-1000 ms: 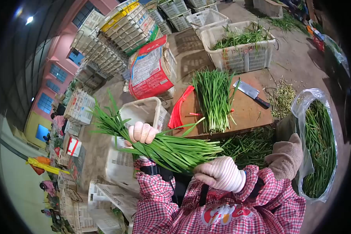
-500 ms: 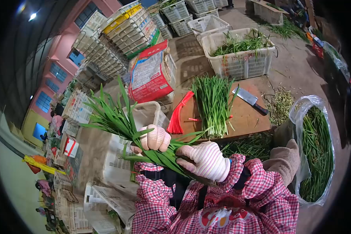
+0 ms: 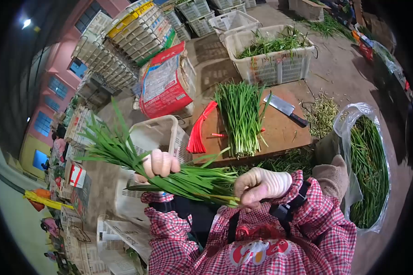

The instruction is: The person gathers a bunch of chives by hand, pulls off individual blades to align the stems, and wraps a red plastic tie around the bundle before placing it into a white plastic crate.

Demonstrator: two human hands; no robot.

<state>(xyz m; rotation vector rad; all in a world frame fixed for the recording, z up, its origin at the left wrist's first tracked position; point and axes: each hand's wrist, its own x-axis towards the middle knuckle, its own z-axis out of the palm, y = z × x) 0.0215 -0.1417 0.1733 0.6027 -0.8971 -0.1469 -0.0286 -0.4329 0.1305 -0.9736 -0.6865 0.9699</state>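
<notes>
My left hand [image 3: 158, 163], in a pale striped glove, is wrapped round a loose bunch of garlic chives [image 3: 192, 181], leafy ends pointing up and left. At the stem ends, my right hand [image 3: 260, 187] is closed in a pinch on a yellowish chive blade [image 3: 225, 198]. Beyond the hands, a larger bundle of chives [image 3: 241, 119] lies on a brown board [image 3: 280, 135], a red tie partly showing at its sides. A cleaver [image 3: 280, 104] with a black handle rests right of that bundle, and a bunch of red ties [image 3: 201, 130] left of it.
A white crate [image 3: 170, 130] stands just beyond my left hand, near a red and white sack [image 3: 166, 89]. Further back is a crate of loose greens [image 3: 280, 66]. To the right are a clear bag of chives [image 3: 369, 174] and a heap of trimmings [image 3: 323, 114].
My right hand has moved from the bunch's underside out to the stem ends and pinches a yellowish blade there. The left hand keeps its hold. The whole view has shifted slightly.
</notes>
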